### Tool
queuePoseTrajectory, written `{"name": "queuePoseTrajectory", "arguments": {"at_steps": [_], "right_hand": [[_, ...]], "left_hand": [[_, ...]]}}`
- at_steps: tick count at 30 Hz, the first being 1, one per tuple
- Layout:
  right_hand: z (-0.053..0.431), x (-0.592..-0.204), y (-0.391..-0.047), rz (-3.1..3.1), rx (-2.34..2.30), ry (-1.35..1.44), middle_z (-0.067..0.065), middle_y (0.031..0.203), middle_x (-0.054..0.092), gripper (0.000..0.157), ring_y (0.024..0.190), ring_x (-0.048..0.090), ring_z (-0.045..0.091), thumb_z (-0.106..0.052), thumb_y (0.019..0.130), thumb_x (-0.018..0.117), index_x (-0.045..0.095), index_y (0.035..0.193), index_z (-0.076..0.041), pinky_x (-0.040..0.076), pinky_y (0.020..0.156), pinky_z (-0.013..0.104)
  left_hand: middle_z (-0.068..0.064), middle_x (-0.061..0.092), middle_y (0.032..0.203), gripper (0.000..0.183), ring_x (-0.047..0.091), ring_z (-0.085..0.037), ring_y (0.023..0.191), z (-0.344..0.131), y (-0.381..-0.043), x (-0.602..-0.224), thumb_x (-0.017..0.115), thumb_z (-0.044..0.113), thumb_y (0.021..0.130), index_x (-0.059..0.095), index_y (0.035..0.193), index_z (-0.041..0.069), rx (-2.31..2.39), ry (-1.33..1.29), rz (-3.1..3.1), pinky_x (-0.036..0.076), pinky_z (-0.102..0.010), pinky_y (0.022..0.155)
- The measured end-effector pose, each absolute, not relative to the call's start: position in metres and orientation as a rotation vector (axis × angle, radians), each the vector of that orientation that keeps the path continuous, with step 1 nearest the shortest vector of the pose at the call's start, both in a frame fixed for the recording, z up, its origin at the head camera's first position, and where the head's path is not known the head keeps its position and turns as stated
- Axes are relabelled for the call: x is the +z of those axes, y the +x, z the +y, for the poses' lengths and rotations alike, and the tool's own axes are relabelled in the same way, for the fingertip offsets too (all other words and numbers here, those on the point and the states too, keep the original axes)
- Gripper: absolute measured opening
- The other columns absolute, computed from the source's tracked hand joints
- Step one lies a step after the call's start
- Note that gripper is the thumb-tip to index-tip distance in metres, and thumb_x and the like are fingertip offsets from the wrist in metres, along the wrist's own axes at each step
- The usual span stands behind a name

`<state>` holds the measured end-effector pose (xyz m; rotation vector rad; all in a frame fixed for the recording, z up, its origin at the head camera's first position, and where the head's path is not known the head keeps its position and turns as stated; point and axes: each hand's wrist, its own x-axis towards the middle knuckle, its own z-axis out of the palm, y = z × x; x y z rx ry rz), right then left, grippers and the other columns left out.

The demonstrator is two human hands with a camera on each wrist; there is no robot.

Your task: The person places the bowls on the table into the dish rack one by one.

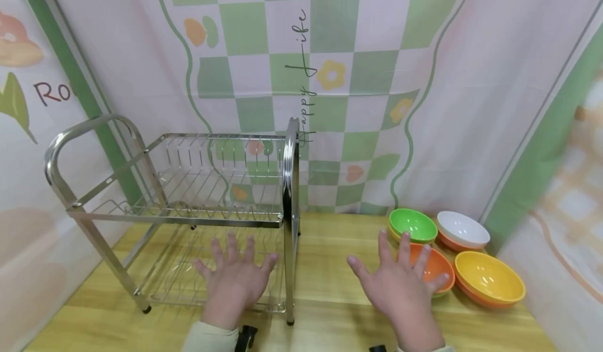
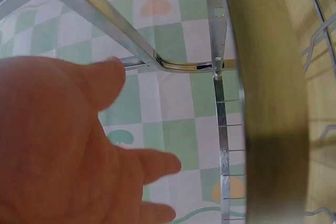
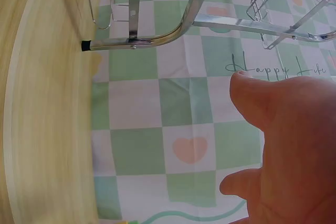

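My left hand (image 1: 237,284) is held up with its fingers spread, in front of the lower tier of a two-tier metal dish rack (image 1: 183,220); it holds nothing. In the left wrist view the same hand (image 2: 68,140) appears close beside the rack's frame (image 2: 275,103). To the right of the rack, my right hand (image 1: 400,289) is also spread and holds nothing. Its fingers overlap an orange bowl (image 1: 438,268) and reach towards a green bowl (image 1: 413,225) in the head view. The right wrist view shows this hand (image 3: 299,140) with thumb and fingers apart.
Stacked bowls stand at the right: a white bowl (image 1: 464,229) on an orange one, and a yellow bowl (image 1: 490,277) on another orange one. Beneath everything is a wooden tabletop (image 1: 330,268). A checked curtain (image 1: 334,106) hangs behind, and a side curtain (image 1: 556,184) borders the right.
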<state>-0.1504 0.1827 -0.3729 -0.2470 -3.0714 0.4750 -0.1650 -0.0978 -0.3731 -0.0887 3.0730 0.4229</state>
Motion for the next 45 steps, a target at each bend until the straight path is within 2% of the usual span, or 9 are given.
{"name": "queuePoseTrajectory", "arguments": {"at_steps": [3,5,11,15,20,25,28,34,45], "right_hand": [[0.185,-0.372,-0.15,-3.064,0.476,-0.258,0.031,0.158,-0.011,0.112,0.128,-0.032,0.058,-0.091,0.081,0.02,0.01,0.161,-0.013,-0.024,0.078,0.083],[0.186,-0.371,-0.15,-3.063,0.479,-0.265,0.031,0.157,-0.011,0.112,0.128,-0.033,0.057,-0.091,0.081,0.02,0.009,0.161,-0.013,-0.024,0.078,0.083],[0.193,-0.372,-0.152,-3.058,0.504,-0.274,0.033,0.156,-0.012,0.112,0.128,-0.034,0.058,-0.091,0.081,0.022,0.008,0.161,-0.014,-0.023,0.079,0.085],[0.198,-0.372,-0.153,-3.046,0.509,-0.286,0.033,0.156,-0.014,0.111,0.128,-0.032,0.06,-0.091,0.081,0.023,0.008,0.161,-0.015,-0.022,0.078,0.085],[0.2,-0.371,-0.153,-3.04,0.525,-0.293,0.033,0.156,-0.014,0.112,0.129,-0.031,0.061,-0.091,0.08,0.023,0.01,0.161,-0.015,-0.022,0.078,0.085],[0.2,-0.37,-0.153,-3.045,0.539,-0.297,0.033,0.156,-0.014,0.112,0.129,-0.031,0.061,-0.091,0.08,0.024,0.011,0.161,-0.014,-0.022,0.078,0.085],[0.201,-0.369,-0.152,-3.055,0.549,-0.3,0.033,0.156,-0.017,0.113,0.129,-0.032,0.06,-0.091,0.08,0.023,0.01,0.161,-0.014,-0.022,0.077,0.085],[0.202,-0.368,-0.15,-3.066,0.56,-0.303,0.033,0.156,-0.014,0.113,0.129,-0.031,0.061,-0.091,0.08,0.023,0.009,0.161,-0.014,-0.022,0.078,0.085],[0.202,-0.367,-0.15,-3.073,0.576,-0.316,0.033,0.156,-0.016,0.114,0.128,-0.034,0.059,-0.091,0.08,0.024,0.009,0.161,-0.013,-0.023,0.078,0.085]], "left_hand": [[-0.019,0.0,0.163,0.097,-0.007,-0.051,0.143,-0.101,-0.17,-0.377,0.007,0.082,0.088,0.025,0.159,0.019,0.541,0.017,3.058,-0.012,-0.078,0.098],[-0.02,0.003,0.162,0.095,0.001,-0.051,0.144,-0.106,-0.174,-0.377,0.013,0.081,0.09,0.024,0.159,0.018,0.697,0.129,3.05,-0.002,-0.076,0.103],[-0.017,0.028,0.158,0.084,0.031,-0.043,0.14,-0.123,-0.176,-0.361,0.052,0.065,0.094,0.032,0.156,0.013,1.382,0.384,2.772,0.027,-0.065,0.108],[-0.01,0.046,0.149,0.069,0.046,-0.034,0.132,-0.135,-0.175,-0.353,0.064,0.043,0.096,0.038,0.153,0.013,1.725,0.496,2.427,0.038,-0.054,0.106],[-0.013,0.052,0.143,0.057,0.051,-0.035,0.127,-0.141,-0.173,-0.352,0.063,0.02,0.099,0.039,0.149,0.006,1.919,0.645,2.178,0.044,-0.043,0.104],[-0.02,0.054,0.138,0.052,0.054,-0.043,0.122,-0.135,-0.172,-0.352,0.061,0.007,0.098,0.041,0.145,0.001,2.069,0.749,1.996,0.048,-0.046,0.099],[-0.023,0.056,0.134,0.049,0.057,-0.043,0.118,-0.13,-0.171,-0.352,0.061,0.004,0.098,0.044,0.143,-0.002,2.136,0.776,1.918,0.048,-0.049,0.098],[-0.024,0.058,0.125,0.047,0.065,-0.034,0.106,-0.122,-0.166,-0.351,0.061,0.004,0.098,0.045,0.141,-0.003,2.161,0.805,1.905,0.051,-0.048,0.095],[-0.023,0.058,0.119,0.052,0.065,-0.031,0.099,-0.112,-0.164,-0.352,0.065,0.009,0.097,0.043,0.143,-0.002,2.122,0.8,1.935,0.054,-0.047,0.09]]}}
